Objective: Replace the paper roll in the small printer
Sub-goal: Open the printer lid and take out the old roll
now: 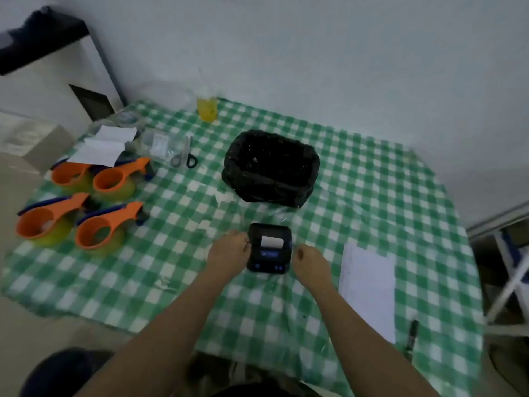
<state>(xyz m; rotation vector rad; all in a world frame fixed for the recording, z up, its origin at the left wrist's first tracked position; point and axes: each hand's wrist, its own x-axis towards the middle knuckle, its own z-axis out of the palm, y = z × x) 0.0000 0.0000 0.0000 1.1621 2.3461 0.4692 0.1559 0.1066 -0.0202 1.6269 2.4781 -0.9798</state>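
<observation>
A small black printer [269, 249] lies flat on the green checked tablecloth [177, 270], with a short strip of white paper [271, 241] showing at its slot. My left hand [227, 252] rests against the printer's left side, fingers curled onto its edge. My right hand [310, 260] hovers just right of the printer, fingers curled in, apparently not touching it. No spare paper roll can be made out.
A bin lined with a black bag [270, 167] stands behind the printer. Several orange tape dispensers [100, 224] sit at the left, scissors [184, 160] and clear bags behind them. A white sheet [367, 287] and a dark pen [412, 333] lie at the right. A yellow cup [206, 108] stands at the back.
</observation>
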